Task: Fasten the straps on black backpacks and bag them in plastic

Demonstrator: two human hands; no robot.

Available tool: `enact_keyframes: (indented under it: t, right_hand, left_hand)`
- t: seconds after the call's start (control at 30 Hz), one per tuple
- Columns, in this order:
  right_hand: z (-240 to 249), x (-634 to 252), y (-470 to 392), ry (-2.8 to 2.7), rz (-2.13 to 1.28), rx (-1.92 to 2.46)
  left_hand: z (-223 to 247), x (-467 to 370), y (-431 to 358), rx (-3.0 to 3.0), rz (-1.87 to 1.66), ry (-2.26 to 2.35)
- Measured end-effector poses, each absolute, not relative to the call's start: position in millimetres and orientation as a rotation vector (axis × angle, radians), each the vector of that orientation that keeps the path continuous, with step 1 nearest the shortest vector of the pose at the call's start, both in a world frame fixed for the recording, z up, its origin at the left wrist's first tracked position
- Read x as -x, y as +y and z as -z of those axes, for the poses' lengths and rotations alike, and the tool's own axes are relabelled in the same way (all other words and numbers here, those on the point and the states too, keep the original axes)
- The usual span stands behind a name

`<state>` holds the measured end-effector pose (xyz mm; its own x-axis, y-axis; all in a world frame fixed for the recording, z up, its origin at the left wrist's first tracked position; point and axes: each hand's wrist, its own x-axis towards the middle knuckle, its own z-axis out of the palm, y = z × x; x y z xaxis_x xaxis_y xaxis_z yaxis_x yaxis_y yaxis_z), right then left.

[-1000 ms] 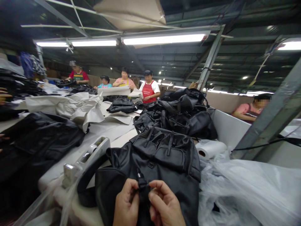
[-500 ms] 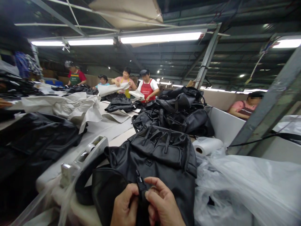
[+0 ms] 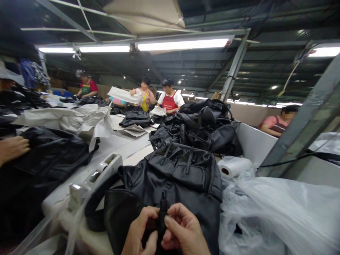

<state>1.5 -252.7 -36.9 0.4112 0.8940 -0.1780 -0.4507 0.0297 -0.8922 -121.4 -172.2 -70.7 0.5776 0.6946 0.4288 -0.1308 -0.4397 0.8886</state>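
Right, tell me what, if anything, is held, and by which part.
The right grip pinches the black strap between thumb and forefinger, just below its tip. The left grip is at its other side; its hold can't be told.

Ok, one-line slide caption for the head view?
Right hand pinching a black strap, left hand against it, over a black bag.

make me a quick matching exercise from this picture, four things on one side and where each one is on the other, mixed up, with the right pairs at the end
Things
1. black strap end
2. white roll
3. crumpled paper
4. red apron

Places
A. worn by a person in the background
B. to the right of the front bag
C. between the left hand and the right hand
D. to the left of the bag pile

Pairs: 1-C, 2-B, 3-D, 4-A
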Motion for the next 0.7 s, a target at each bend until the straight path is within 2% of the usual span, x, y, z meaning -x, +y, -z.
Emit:
enact_keyframes:
  t: [0.4,0.7]
  right_hand:
    - [45,3,-255,-0.584,-1.021,1.04]
    - [65,11,-250,-0.69,-0.733,1.252]
  left_hand:
    - [98,121,-176,-1.682,-1.037,0.64]
    - [89,123,-170,-1.688,-1.014,0.625]
